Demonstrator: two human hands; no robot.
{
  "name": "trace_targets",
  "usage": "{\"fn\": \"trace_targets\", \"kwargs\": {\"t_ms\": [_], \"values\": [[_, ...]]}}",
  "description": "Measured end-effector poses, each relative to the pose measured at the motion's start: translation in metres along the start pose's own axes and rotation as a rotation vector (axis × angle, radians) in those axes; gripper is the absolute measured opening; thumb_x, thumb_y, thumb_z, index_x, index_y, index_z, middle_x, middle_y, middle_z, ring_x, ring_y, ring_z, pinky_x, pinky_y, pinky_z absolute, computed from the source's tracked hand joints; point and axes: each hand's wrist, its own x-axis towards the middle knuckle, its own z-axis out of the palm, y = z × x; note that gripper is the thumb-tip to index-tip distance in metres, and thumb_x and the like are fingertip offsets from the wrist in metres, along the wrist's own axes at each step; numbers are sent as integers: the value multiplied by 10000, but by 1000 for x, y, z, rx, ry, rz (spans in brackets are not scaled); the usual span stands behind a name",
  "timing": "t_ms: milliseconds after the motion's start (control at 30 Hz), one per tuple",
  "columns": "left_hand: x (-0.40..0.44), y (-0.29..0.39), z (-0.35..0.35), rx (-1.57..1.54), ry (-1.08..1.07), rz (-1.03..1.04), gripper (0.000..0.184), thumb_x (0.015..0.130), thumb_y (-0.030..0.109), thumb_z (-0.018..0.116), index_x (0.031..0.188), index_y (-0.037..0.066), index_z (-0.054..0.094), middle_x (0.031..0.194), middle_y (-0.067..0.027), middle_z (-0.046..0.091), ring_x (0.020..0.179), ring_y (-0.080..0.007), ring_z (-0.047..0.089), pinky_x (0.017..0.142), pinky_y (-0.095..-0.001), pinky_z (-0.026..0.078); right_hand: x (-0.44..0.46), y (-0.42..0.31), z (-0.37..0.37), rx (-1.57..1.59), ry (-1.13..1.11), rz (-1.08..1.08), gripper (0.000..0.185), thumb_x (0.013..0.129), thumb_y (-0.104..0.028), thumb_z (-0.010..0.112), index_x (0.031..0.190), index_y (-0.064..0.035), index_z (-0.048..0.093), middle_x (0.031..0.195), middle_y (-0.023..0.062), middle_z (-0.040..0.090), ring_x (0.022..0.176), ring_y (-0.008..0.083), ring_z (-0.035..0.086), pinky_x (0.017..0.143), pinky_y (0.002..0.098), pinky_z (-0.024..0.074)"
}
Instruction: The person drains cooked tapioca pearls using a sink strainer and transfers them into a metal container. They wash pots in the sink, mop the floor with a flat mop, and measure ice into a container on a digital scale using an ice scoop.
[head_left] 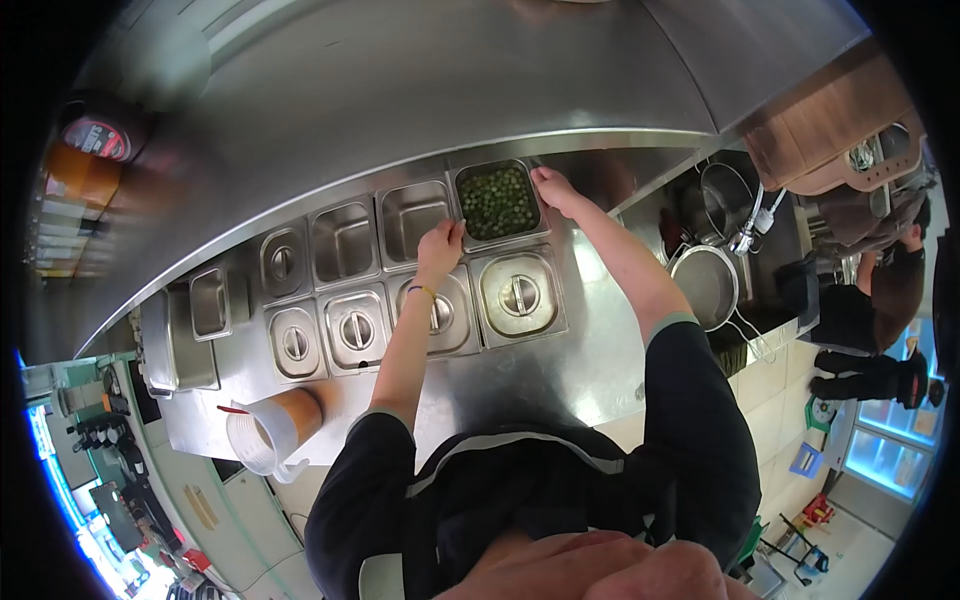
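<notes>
A square steel food pan full of small round green pieces sits at the back right of the row of pans. My left hand is closed at its lower left edge, fingers pinched on the rim. On the opposite side, my right hand grips the upper right edge. Left of it are a bare steel pan and another one. Directly below lies a lidded pan, and my left forearm crosses over a second lidded pan.
More lidded pans fill the front row. A plastic jug with brownish contents stands at the counter's front left. To the right are a sink with a strainer, a faucet and wooden boards. Another person stands far right.
</notes>
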Motion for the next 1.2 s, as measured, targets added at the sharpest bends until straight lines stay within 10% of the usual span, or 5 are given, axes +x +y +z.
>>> {"fn": "trace_targets", "kwargs": {"t_ms": [400, 600, 700, 833, 1200], "values": [[9, -2, -9, 400, -197, 69, 412, 842, 448, 442, 788, 75, 608, 802, -176, 617, 798, -378, 584, 691, -470, 461, -41, -58, 7, -678, 17, 99, 241, 722, -171, 543, 898, -66, 667, 963, 148, 638, 923, 273, 616, 727, 392, 503], [-46, 26, -35, 30, -3, 45, 424, 863, 363, 515, 697, -25, 553, 607, -189, 535, 546, -336, 448, 549, -397, 377, -207, -10, -49, 156, -149, -16, 425, 799, -466, 544, 735, -64, 670, 519, 23, 581, 495, 122, 557, 487, 274, 448], [-111, 29, -37, -69, 48, -37, 439, 866, 348, 525, 650, -35, 516, 532, -143, 461, 502, -223, 361, 500, -364, 331, -303, 123, -81, 326, 529, 26, 314, 745, -314, 683, 821, -11, 644, 601, 40, 590, 525, 95, 552, 483, 250, 431], [-186, 12, -5, -159, -35, -43, 420, 858, 304, 553, 608, -25, 477, 495, -98, 399, 480, -141, 331, 458, -316, 300, -431, 184, -109, -709, 1055, 801, 537, 664, -436, 712, 870, 43, 585, 779, 215, 621, 743, 317, 619, 674, 388, 489], [-223, 177, 46, -402, -300, 379, 338, 866, 184, 543, 594, 10, 441, 481, -30, 370, 462, -84, 311, 433, -270, 273, -502, 140, -143, -34, 1023, -184, 252, 850, -196, 534, 683, -10, 505, 657, 106, 504, 683, 261, 482, 654, 345, 389]]}}
